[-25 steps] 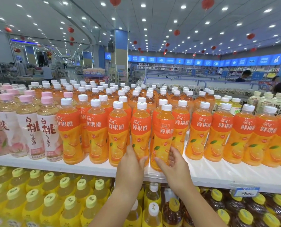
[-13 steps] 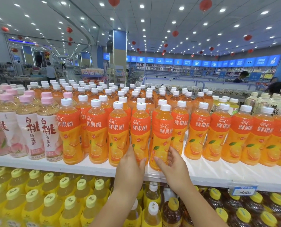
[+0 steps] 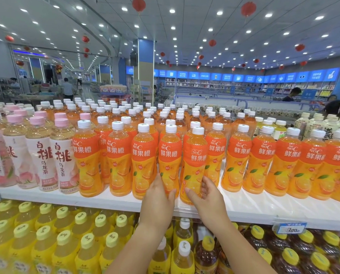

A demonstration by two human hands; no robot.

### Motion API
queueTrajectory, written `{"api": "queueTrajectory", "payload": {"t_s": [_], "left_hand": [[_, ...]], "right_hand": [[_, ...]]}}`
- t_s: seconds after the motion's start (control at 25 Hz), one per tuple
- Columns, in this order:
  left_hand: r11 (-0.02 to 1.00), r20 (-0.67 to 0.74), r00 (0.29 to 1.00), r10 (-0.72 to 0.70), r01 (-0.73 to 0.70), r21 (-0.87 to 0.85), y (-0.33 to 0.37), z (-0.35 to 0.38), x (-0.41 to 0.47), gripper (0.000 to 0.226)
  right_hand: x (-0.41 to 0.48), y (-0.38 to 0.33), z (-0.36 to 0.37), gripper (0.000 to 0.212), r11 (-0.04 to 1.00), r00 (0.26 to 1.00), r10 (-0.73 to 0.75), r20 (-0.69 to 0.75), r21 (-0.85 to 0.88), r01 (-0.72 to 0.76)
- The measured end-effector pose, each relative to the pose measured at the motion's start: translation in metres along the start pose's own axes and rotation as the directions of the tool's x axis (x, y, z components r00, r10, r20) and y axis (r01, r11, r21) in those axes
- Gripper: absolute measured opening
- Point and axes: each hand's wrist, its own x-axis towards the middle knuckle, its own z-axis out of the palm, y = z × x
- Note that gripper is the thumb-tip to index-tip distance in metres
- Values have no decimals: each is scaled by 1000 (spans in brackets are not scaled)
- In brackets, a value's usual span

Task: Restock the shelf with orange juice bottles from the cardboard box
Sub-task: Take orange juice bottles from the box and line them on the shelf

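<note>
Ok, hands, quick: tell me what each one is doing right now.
Left hand: grips a juice bottle near its base.
Right hand: grips the next bottle near its base.

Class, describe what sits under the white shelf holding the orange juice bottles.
Under the white shelf: yellow-capped yellow bottles on the left, white-capped bottles in the middle, dark brown bottles on the right. The forearms cover some middle ones.

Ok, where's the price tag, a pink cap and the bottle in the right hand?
Price tag (image 3: pixel 289 228): head view, its printed face.
Pink cap (image 3: pixel 61 123): head view, its side.
Orange juice bottle (image 3: pixel 197 153): head view, its label.
</note>
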Motion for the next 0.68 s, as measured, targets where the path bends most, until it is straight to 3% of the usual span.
{"api": "queueTrajectory", "payload": {"t_s": [0.28, 0.32, 0.4, 0.52, 0.68], "left_hand": [[997, 9, 1000, 15, -14, -76, 7, -9, -15, 45], [995, 6, 1000, 2, -1, -101, 9, -11, -19, 40], [985, 17, 999, -49, 51, -165, 9, -12, -23, 37], [963, 73, 985, -157, 170, -209, 11, -14, -29, 52], [912, 180, 946, -270, 311, -267, 20, -23, -37, 55]], "right_hand": [[-3, -5, -9, 63, 998, 997, 47, 66, -33, -45], [-4, -7, -10, 56, 998, 996, 51, 78, -32, -49], [-8, -15, -14, 46, 997, 992, 71, 105, -14, -70], [-13, -17, -22, 53, 997, 990, 75, 122, -21, -73], [-19, -15, -35, 52, 995, 985, 90, 150, -56, -83]]}}
